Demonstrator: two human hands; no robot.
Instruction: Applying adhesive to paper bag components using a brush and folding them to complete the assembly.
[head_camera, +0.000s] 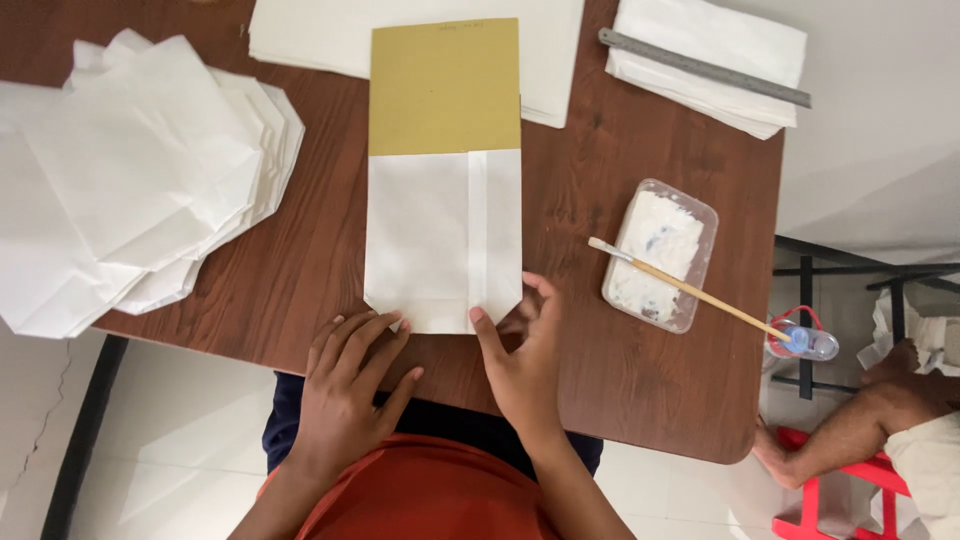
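Note:
A folded white paper bag (430, 240) lies on the brown table (620, 380), wrapped around a mustard cardboard template (445, 90) that sticks out of its far end. A glued seam strip runs down its middle. My left hand (350, 390) rests flat on the table with fingertips at the bag's near edge. My right hand (520, 355) touches the bag's near right corner, index finger on the seam, other fingers curled beside the clipped corner. Neither hand grips anything.
A heap of finished white paper bags (140, 170) fills the table's left. Flat white sheets (320, 35) lie at the back, more with a steel ruler (700, 68) at the back right. A glue tray (660, 255) holds a brush (690, 290). Another person's arm (860, 430) is at the right.

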